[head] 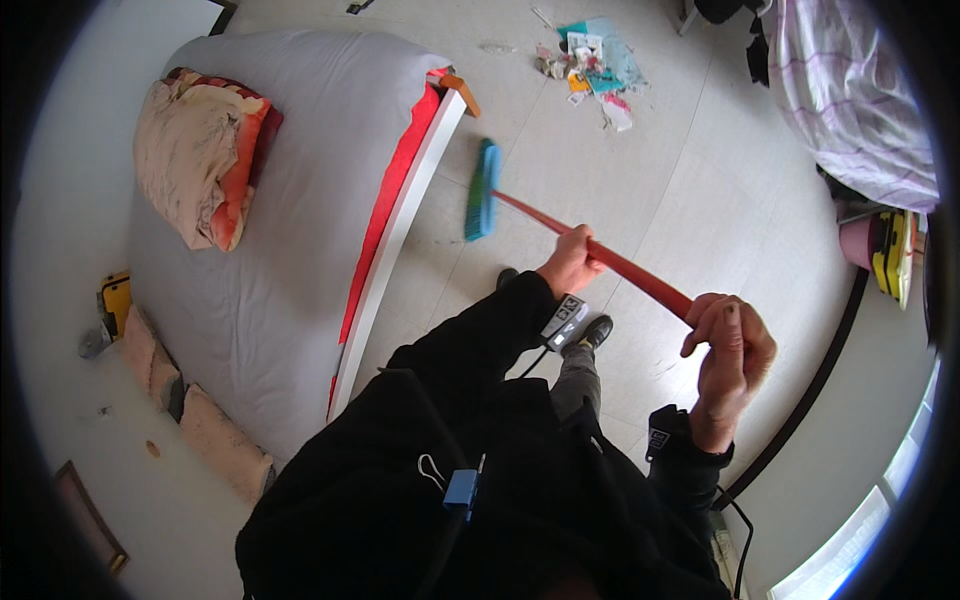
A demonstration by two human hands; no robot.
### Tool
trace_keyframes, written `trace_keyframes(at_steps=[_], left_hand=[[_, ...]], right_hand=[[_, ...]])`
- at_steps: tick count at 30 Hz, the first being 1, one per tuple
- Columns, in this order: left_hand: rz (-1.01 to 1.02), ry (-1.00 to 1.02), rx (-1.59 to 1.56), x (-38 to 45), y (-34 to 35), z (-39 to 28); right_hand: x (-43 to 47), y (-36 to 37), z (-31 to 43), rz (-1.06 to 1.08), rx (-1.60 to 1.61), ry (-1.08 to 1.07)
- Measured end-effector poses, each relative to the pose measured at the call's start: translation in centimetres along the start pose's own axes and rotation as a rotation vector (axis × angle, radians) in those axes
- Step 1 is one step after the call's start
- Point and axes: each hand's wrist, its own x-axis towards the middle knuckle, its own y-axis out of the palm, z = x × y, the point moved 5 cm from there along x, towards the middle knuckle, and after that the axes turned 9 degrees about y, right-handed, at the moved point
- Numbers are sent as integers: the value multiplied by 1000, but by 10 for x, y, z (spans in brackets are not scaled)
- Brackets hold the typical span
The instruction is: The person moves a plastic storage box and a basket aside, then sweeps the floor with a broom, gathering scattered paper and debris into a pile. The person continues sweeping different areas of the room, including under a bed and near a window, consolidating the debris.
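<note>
A broom with a blue head (486, 187) and green-blue bristles rests at the floor beside the bed, its red handle (637, 274) slanting up towards me. My left hand (574, 262) grips the handle partway along its length. At the upper end of the handle, my right hand (731, 345) is closed around it. A heap of litter (596, 67), with plastic film, wrappers and crumpled paper, lies on the tiled floor beyond the broom head. Both wrists carry small dark or grey devices over black sleeves.
The bed (300, 187) with a grey sheet and white side rail stands on the left, a folded quilt (199, 161) on it. Right are a striped purple-white cloth (847, 97), a pink bucket (859, 244) and a yellow case (892, 259). My shoe (598, 330) is below the handle.
</note>
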Motion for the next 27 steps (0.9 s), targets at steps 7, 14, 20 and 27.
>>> trace_keyframes(at_steps=[7, 14, 20, 27], left_hand=[[143, -24, -279, -33, 87, -35], [80, -73, -208, -76, 66, -41], [-48, -93, -214, -43, 38, -43], [83, -124, -225, 73, 117, -47]], right_hand=[[-25, 54, 100, 82, -175, -17], [-19, 50, 130, 185, -189, -169], [41, 44, 96, 393, 19, 20], [144, 29, 100, 456, -257, -54]])
